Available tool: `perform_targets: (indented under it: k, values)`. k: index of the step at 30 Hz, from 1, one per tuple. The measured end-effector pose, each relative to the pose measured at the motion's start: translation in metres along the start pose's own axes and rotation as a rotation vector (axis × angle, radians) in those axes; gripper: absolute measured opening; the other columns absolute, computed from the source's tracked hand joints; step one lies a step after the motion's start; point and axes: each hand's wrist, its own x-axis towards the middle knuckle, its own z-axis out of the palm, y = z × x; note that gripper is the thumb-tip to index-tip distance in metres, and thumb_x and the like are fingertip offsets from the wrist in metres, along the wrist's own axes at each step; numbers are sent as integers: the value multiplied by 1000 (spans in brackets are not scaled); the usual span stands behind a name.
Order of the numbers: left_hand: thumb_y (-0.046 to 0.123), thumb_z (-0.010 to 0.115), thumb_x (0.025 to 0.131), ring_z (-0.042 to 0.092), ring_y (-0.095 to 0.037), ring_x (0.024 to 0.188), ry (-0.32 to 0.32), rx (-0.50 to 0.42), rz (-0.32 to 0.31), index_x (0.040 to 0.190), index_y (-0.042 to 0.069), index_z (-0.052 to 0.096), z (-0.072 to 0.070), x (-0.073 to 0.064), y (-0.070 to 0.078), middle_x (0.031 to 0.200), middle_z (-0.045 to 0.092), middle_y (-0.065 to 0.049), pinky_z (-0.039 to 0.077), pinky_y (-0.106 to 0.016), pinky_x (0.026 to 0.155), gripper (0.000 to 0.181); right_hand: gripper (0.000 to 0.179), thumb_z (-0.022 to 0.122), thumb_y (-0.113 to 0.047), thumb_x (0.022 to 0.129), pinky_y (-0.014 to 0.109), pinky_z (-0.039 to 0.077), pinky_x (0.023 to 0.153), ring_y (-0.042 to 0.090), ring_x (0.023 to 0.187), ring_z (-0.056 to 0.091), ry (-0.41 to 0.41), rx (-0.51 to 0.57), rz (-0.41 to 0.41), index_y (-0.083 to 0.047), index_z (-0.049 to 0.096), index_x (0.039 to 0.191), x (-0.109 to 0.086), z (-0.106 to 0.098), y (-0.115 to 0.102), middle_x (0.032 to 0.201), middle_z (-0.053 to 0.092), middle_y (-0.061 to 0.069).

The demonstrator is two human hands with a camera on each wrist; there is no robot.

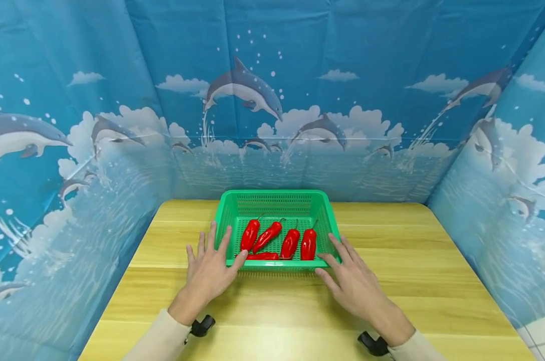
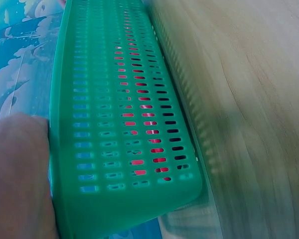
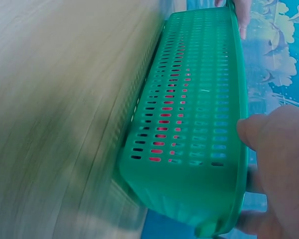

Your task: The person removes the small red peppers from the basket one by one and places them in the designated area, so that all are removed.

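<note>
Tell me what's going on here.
A person has both hands at a green basket sitting on a wooden table: the left hand at its near left corner, the right hand at its near right. Inside are at least five red peppers; one lies along the near wall, partly hidden.

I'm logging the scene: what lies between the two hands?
The green basket, holding red peppers, lies between left hand and right hand; the head view shows this.
</note>
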Motion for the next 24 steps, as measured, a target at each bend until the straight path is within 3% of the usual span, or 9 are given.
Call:
perform_targets:
  k: [6, 13, 15, 20, 24]
  values:
    - [79, 47, 114, 19, -61, 179, 4, -3, 5, 189, 29, 19, -2, -3, 0, 199, -1, -14, 13, -94, 134, 94, 35, 72, -39, 118, 68, 57, 122, 59, 168, 45, 21, -7, -30, -11, 82, 137, -2, -2, 1, 183, 45, 27]
    - [79, 50, 114, 31, -58, 176, 14, -20, 3, 188, 10, 18, -2, -11, 3, 199, 0, -15, 27, -90, 134, 106, 28, 74, -35, 117, 65, 58, 123, 59, 166, 49, 29, -28, -51, -9, 81, 125, -7, -6, 2, 180, 49, 28]
    - [79, 50, 114, 41, -57, 171, 19, -15, 7, 188, 6, 15, -1, -13, 4, 199, 0, -15, 35, -86, 132, 109, 27, 75, -34, 116, 64, 58, 123, 59, 165, 50, 33, -35, -56, -8, 81, 124, -9, -7, 2, 179, 51, 28]
    - [74, 55, 114, 70, -53, 143, 40, 3, 19, 186, 1, 16, -1, -19, 7, 199, 4, -17, 63, -70, 107, 109, 26, 75, -34, 116, 63, 59, 122, 59, 165, 50, 20, -48, -54, -10, 80, 121, -14, -11, 2, 179, 51, 28]
    - [76, 54, 114, 77, -46, 127, 28, 31, 19, 186, 1, 17, -1, -24, 8, 199, 5, -16, 66, -53, 84, 110, 24, 77, -34, 114, 62, 59, 122, 57, 164, 53, 20, -52, -55, -11, 81, 118, -18, -14, 2, 178, 54, 26]
